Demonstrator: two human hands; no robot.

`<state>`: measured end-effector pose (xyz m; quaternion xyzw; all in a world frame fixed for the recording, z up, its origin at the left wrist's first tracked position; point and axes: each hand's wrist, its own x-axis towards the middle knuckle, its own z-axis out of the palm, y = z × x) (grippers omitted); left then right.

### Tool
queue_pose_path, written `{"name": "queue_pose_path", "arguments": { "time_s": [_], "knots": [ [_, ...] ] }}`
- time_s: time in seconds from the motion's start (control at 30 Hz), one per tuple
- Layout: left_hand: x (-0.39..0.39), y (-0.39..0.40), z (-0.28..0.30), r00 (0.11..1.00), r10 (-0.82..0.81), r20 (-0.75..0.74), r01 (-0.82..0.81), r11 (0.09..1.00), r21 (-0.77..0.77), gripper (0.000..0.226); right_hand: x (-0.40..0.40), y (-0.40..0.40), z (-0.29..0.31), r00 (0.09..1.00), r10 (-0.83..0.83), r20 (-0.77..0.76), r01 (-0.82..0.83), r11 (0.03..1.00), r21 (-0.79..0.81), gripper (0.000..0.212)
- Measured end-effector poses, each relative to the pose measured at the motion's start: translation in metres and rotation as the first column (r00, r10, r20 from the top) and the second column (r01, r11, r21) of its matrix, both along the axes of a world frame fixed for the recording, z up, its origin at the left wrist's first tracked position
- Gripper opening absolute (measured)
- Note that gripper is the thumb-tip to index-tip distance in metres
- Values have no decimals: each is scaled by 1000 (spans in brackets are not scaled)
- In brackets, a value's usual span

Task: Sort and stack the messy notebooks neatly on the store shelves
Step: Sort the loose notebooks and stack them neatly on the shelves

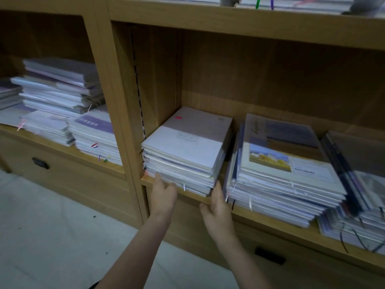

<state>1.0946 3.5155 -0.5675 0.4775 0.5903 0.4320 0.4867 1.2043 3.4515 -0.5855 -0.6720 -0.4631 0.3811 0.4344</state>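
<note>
The stack of notebooks (185,151) sits at the left end of the middle shelf (270,220), against the upright and just left of the larger pile (281,170). The left hand (163,195) lies flat-fingered against its front edge, and the right hand (216,203) rests open at its right corner, though blur hides exact contact. It looks heavy, slippery-covered and prone to fanning, so I would press both sides low.
</note>
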Motion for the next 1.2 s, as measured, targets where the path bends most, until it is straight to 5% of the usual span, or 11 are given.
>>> {"name": "queue_pose_path", "arguments": {
  "time_s": [0.17,0.4,0.57,0.77,0.87,0.97,1.2],
  "knots": [
    [-1,1,-1,992,-84,91,89,995,-50,62,0,10,3,970,-61,-236,72,997,38,72],
    [6,5,-6,969,-109,222,128,989,-74,72,-2,13,0,997,-70,-44,71,997,10,72],
    [16,5,6,966,-27,258,67,987,-148,74,4,11,5,985,-1,-175,-10,998,-66,79],
    [28,-16,9,924,0,382,89,972,-217,36,4,1,-2,965,-7,-263,-10,998,-61,77],
    [29,-18,8,932,-25,361,112,969,-221,37,1,-1,-5,985,44,-169,-57,996,-71,81],
    [33,-15,4,939,-56,340,140,964,-227,70,10,4,-3,992,92,-90,-102,988,-113,81],
    [39,-43,8,994,-83,70,89,992,-93,52,57,-35,4,983,178,-35,-181,976,-119,73]
  ]
}}
